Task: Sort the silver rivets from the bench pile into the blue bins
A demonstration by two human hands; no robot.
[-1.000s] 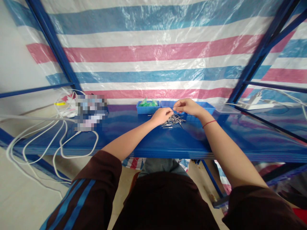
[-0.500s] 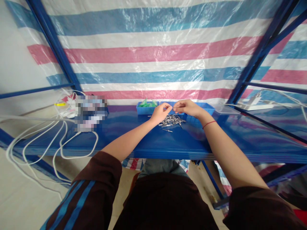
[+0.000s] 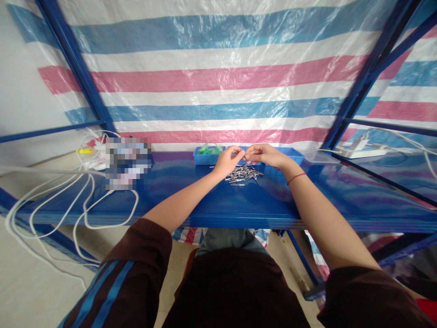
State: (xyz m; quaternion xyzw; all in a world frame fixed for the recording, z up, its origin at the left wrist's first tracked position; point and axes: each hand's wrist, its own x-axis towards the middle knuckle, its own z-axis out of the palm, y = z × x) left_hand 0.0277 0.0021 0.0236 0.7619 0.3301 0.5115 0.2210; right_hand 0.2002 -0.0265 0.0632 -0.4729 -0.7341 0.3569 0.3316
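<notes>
Over the blue table, my left hand (image 3: 228, 161) is closed in a pinch, thumb against the fingers. Facing it from the right, my right hand (image 3: 265, 155) pinches too, and the fingertips of both hands meet. Something tiny and pale shows between them, too small to name. Just below and in front of the hands lies a pile of slim silver metal pieces (image 3: 243, 173) that look like blind rivets. One loose rivet (image 3: 237, 185) lies apart at the near side of the pile.
Behind my hands stand blue plastic bins (image 3: 205, 159), the left with green plastic pieces (image 3: 210, 149). A clear lid (image 3: 321, 156) and a white power strip (image 3: 362, 151) lie to the right. White cables (image 3: 89, 200) loop at the left, beside a blurred-out patch. Blue posts frame the table.
My hands have come slightly closer together, fingertips now meeting. The view has shifted a little; the rivet pile stays as it was.
</notes>
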